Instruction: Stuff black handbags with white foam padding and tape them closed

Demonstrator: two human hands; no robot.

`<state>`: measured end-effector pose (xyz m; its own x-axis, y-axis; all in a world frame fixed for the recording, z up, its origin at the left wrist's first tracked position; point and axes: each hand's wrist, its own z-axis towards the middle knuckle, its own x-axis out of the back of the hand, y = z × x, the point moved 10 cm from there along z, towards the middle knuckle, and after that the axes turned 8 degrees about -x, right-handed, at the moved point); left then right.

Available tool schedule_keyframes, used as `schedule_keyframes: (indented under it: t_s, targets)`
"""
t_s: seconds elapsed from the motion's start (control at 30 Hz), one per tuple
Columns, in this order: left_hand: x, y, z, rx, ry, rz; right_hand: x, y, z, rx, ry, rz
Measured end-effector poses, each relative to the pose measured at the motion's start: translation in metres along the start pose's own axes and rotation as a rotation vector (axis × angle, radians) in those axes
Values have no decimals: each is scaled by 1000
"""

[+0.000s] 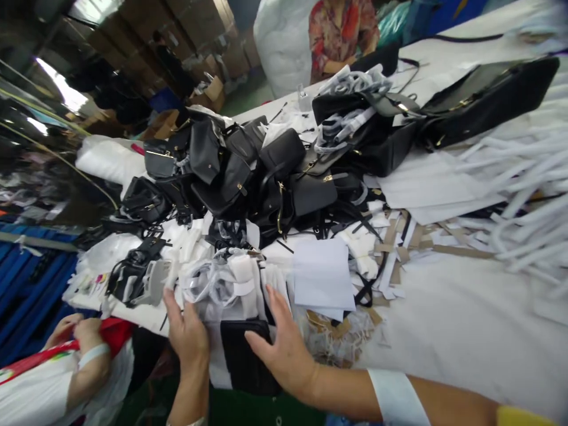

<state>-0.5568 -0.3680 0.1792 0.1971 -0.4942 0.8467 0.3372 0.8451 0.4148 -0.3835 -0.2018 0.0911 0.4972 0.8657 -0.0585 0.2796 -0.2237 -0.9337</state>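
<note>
Between my hands, at the near edge of the table, lies a bag with a black panel (244,355) and light grey sides. Clear-wrapped loop handles (210,283) and white wrapping (242,272) cover its far end. My left hand (189,334) is at the bag's left side, fingers extended and apart. At the right, my right hand (286,349) spreads its fingers, the thumb over the black panel's edge. Whether either palm presses on the bag cannot be made out. White paper sheets (323,273) lie just right of my right fingertips.
Black bags (310,192) are piled along the table's middle. White strips (523,195) and cardboard scraps (417,236) lie on the right. A co-worker's hands (77,331) are at the lower left; a person in a patterned top (341,35) is across the table.
</note>
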Motion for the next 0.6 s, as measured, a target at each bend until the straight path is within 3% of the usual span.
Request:
schedule_keyframes:
  t_s: [0.1,0.2,0.3,0.4,0.5,0.6]
  targets:
    - [-8,0,2,-17,-63,36,-3,-5,-8,0,-101,62]
    - [-25,-9,-4,6,-127,93,12,9,-8,-8,-171,165]
    - [-36,-17,-10,16,-130,139,43,62,3,-109,-94,200]
    - [-44,-19,-9,10,-155,161,62,143,19,-345,47,117]
    - [-45,-19,-6,13,-182,168,51,195,34,-455,74,99]
    - [-42,-18,-6,25,-182,171,32,210,43,-476,90,120]
